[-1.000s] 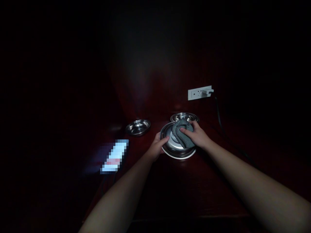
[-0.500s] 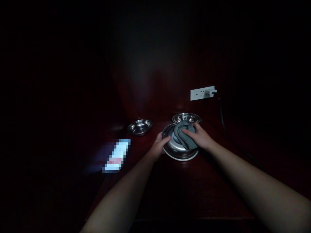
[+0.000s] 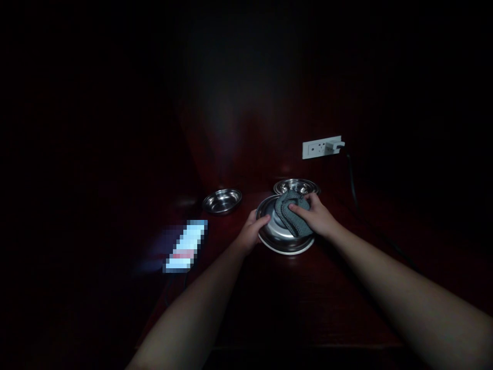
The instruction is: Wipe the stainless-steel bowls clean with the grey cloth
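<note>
My left hand (image 3: 252, 232) grips a shiny metal dish (image 3: 283, 244) by its left rim, thumb on the inside and fingers hidden beneath. The dish is tilted, its hollow facing me. In my right hand (image 3: 318, 216) is a folded grey-green cloth (image 3: 291, 211), pressed against the right part of the dish's inside, with the thumb on top of the cloth. Just behind the held dish lie other metal dishes (image 3: 296, 185), seemingly stacked and partly covered by the cloth and my right hand. A separate metal dish (image 3: 222, 201) rests to the left.
A lit phone-like screen (image 3: 185, 246), blurred out, stands at the left of the dark red table (image 3: 292, 308). On the back wall is a white socket panel (image 3: 321, 147) with a plug in it. Its dark cable (image 3: 352, 182) runs down to the right.
The view has shifted slightly, so everything sits a little further right than a second ago. The cloth's folds have moved slightly on the dish. Both hands keep their holds.
</note>
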Motion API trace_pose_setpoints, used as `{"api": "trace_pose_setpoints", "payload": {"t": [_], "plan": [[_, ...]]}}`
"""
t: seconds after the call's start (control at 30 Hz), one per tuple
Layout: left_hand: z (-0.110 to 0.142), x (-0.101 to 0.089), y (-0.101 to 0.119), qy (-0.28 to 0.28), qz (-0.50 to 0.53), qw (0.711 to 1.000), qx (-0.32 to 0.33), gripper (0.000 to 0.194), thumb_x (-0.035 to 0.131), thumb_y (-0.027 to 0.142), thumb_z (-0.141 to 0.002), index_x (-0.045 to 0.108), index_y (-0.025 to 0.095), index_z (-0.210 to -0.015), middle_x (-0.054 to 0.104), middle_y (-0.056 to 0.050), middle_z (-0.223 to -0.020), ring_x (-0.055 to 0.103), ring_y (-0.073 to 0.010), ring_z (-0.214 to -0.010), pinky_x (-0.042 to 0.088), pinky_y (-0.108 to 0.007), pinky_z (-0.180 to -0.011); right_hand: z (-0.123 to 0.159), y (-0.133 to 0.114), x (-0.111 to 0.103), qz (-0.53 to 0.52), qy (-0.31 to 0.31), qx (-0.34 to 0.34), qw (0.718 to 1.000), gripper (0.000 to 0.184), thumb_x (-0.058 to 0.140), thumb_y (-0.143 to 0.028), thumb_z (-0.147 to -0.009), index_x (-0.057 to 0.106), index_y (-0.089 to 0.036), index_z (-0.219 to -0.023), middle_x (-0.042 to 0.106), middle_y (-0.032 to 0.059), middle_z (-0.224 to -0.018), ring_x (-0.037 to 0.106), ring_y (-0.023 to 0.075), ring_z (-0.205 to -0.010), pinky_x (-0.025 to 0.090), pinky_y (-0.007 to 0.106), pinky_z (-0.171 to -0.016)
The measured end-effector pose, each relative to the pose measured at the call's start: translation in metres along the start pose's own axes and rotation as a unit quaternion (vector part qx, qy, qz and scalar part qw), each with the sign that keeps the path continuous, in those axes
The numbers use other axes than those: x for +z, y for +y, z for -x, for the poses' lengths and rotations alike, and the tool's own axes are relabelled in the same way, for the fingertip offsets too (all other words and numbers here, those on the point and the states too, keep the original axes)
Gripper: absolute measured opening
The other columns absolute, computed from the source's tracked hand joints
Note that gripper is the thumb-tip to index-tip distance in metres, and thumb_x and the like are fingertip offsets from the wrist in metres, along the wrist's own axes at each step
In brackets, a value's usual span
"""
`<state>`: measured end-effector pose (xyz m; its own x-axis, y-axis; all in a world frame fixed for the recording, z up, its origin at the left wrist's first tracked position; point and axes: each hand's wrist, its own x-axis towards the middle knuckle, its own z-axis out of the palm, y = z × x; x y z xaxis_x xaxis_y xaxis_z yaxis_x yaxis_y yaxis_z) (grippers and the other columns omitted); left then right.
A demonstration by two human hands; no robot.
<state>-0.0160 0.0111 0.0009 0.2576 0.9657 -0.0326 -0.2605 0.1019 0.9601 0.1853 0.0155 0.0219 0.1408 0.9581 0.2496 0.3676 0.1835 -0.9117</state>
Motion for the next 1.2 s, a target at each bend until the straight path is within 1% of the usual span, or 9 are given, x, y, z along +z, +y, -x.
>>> {"api": "trace_pose_setpoints", "payload": {"t": [0.1, 0.27, 0.37, 0.53, 0.67, 0.8, 1.03, 1.2], "plan": [[-0.0007, -0.0008, -0.0007, -0.005, -0.001, 1.0, 0.008, 0.055, 0.068, 0.038, -0.068, 0.049, 0.024, -0.118, 0.06, -0.008, -0.111, 0.062, -0.0224, -0.088, 0.051, -0.035, -0.069, 0.0002, -0.0008, 0.0006, -0.007, 0.006, -0.003, 1.0, 0.047, 0.066, -0.057, -0.061, 0.043, -0.024, -0.086, 0.062, 0.0026, -0.085, 0.062, 0.0222, -0.078, 0.05, 0.038, -0.072], [0.0002, 0.0016, 0.0014, 0.008, 0.007, 1.0, 0.009, 0.054, 0.069, 0.036, -0.068, 0.05, 0.023, -0.116, 0.062, -0.008, -0.109, 0.062, -0.023, -0.089, 0.051, -0.035, -0.07, 0.0005, -0.0019, 0.0005, -0.014, 0.001, -0.01, 1.0, 0.045, 0.066, -0.056, -0.063, 0.044, -0.024, -0.086, 0.061, 0.0026, -0.087, 0.062, 0.0219, -0.079, 0.05, 0.038, -0.072], [0.0, 0.002, 0.0018, 0.012, 0.008, 1.0, 0.011, 0.053, 0.069, 0.034, -0.067, 0.051, 0.023, -0.116, 0.062, -0.008, -0.109, 0.062, -0.0224, -0.09, 0.05, -0.034, -0.072, 0.0, -0.0011, -0.0003, -0.014, -0.001, -0.008, 1.0, 0.045, 0.066, -0.056, -0.063, 0.044, -0.024, -0.086, 0.061, 0.002, -0.085, 0.062, 0.0221, -0.078, 0.05, 0.038, -0.072], [-0.002, 0.0004, 0.0003, 0.001, 0.0, 1.0, 0.017, 0.052, 0.069, 0.035, -0.068, 0.051, 0.023, -0.115, 0.063, -0.007, -0.106, 0.061, -0.0213, -0.09, 0.049, -0.035, -0.076, -0.0006, 0.0002, -0.0013, -0.007, 0.002, -0.003, 1.0, 0.046, 0.066, -0.057, -0.062, 0.044, -0.024, -0.086, 0.061, 0.002, -0.084, 0.062, 0.0228, -0.078, 0.05, 0.039, -0.072], [-0.0016, 0.0017, 0.0015, 0.01, 0.004, 1.0, 0.022, 0.052, 0.07, 0.033, -0.067, 0.053, 0.021, -0.114, 0.064, -0.007, -0.105, 0.061, -0.0212, -0.091, 0.047, -0.035, -0.08, -0.0009, 0.0006, -0.0012, -0.012, 0.0, -0.001, 1.0, 0.046, 0.066, -0.057, -0.062, 0.044, -0.025, -0.087, 0.062, 0.0016, -0.083, 0.062, 0.023, -0.078, 0.05, 0.04, -0.072], [0.0, 0.0038, 0.0027, 0.003, 0.007, 1.0, 0.025, 0.05, 0.071, 0.032, -0.066, 0.054, 0.021, -0.112, 0.063, -0.007, -0.106, 0.061, -0.0213, -0.093, 0.047, -0.036, -0.082, -0.0018, 0.0022, -0.0011, -0.019, -0.003, 0.002, 1.0, 0.047, 0.066, -0.056, -0.062, 0.045, -0.024, -0.09, 0.063, 0.0012, -0.083, 0.063, 0.0224, -0.076, 0.051, 0.04, -0.071], [-0.0004, 0.0033, 0.0018, -0.007, 0.007, 1.0, 0.029, 0.049, 0.07, 0.032, -0.067, 0.054, 0.021, -0.111, 0.063, -0.007, -0.105, 0.061, -0.0219, -0.093, 0.047, -0.035, -0.081, -0.0011, 0.0006, -0.0028, -0.02, -0.002, -0.003, 1.0, 0.046, 0.066, -0.056, -0.062, 0.047, -0.024, -0.089, 0.063, 0.002, -0.087, 0.062, 0.022, -0.078, 0.051, 0.039, -0.072], [0.0006, 0.0038, 0.0036, -0.01, -0.001, 1.0, 0.027, 0.047, 0.07, 0.031, -0.067, 0.055, 0.02, -0.11, 0.063, -0.007, -0.105, 0.06, -0.0209, -0.093, 0.045, -0.036, -0.084, -0.0008, -0.0017, -0.0042, -0.022, -0.013, 0.001, 1.0, 0.046, 0.067, -0.057, -0.062, 0.046, -0.024, -0.087, 0.061, 0.0014, -0.084, 0.062, 0.0221, -0.077, 0.051, 0.038, -0.07]]}}
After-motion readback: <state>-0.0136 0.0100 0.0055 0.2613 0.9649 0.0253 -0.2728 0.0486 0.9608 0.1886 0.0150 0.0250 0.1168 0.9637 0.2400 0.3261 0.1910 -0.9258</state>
